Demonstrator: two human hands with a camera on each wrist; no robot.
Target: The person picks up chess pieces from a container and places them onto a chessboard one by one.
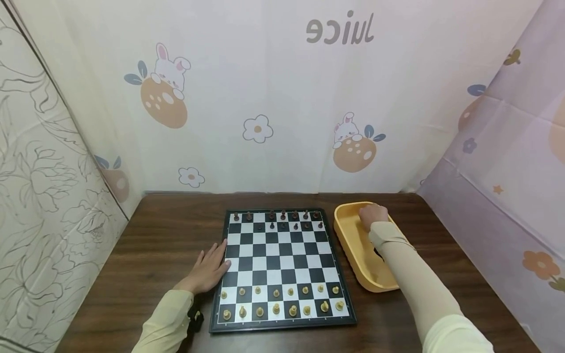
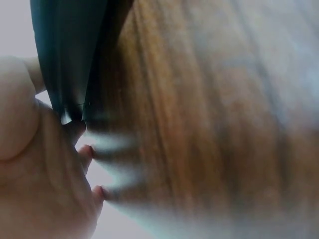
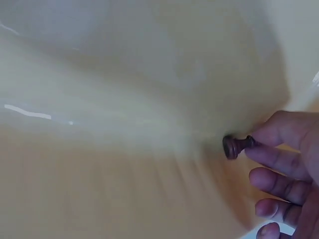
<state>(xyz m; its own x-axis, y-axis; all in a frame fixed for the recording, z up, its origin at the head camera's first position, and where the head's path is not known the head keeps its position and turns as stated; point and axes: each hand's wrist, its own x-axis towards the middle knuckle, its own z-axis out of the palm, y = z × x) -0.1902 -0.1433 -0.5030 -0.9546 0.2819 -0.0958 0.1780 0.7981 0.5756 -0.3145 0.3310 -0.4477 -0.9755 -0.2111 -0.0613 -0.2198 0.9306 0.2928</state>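
A black-and-white chessboard (image 1: 282, 267) lies on the wooden table, with pale pieces (image 1: 282, 300) on the two near rows and dark pieces (image 1: 282, 220) on the two far rows. My left hand (image 1: 211, 268) rests flat on the table, fingers straight, touching the board's left edge (image 2: 70, 64). My right hand (image 1: 372, 215) is inside the yellow tray (image 1: 348, 240) to the right of the board. In the right wrist view its fingertips (image 3: 271, 144) pinch a small dark chess piece (image 3: 235, 146) above the tray's floor (image 3: 124, 149).
The brown wooden table (image 1: 154, 245) is closed in by printed curtains on the left, back and right. The tray sits close to the board's right edge. A dark strap (image 1: 195, 316) shows at my left wrist.
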